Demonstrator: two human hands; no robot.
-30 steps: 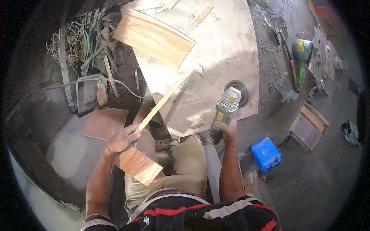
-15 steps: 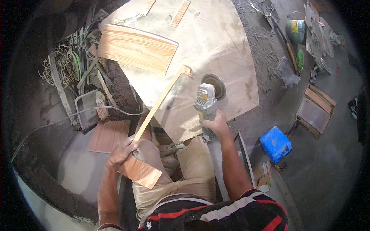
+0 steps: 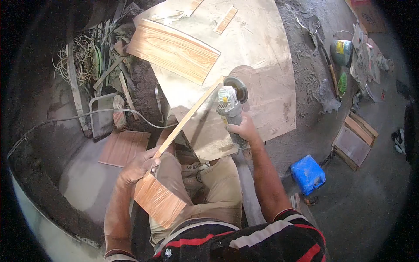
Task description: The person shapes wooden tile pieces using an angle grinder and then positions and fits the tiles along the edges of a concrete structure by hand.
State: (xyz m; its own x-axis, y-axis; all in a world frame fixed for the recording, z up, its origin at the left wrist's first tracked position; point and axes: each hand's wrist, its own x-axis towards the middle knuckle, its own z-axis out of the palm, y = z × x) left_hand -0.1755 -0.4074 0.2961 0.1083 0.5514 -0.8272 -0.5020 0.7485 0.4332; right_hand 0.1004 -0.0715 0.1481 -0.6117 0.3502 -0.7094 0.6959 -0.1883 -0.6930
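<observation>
My left hand (image 3: 140,166) is closed round a wood-grain tile piece (image 3: 159,201). Its wide part lies over my left thigh, and a long narrow strip (image 3: 191,117) runs away from my fingers, up and to the right. In my right hand (image 3: 246,129) is an angle grinder (image 3: 231,109), held by its body with the fingers wrapped round it. The cutting disc (image 3: 236,89) stands at the far end of the strip, seemingly touching it. Beyond them, a larger wood-grain tile (image 3: 174,50) lies on the pale sheet (image 3: 266,100).
A small tile offcut (image 3: 225,20) rests on the sheet. At left are a cable (image 3: 56,118), tangled wire (image 3: 78,61) and a reddish-brown tile (image 3: 124,148). To the right are a blue jerrycan (image 3: 308,174), stacked boards (image 3: 354,142) and a long-handled tool (image 3: 328,65).
The grinder has moved slightly left and up to the strip's far end, where a small piece showed before and is now out of sight. The camera view has shifted a little.
</observation>
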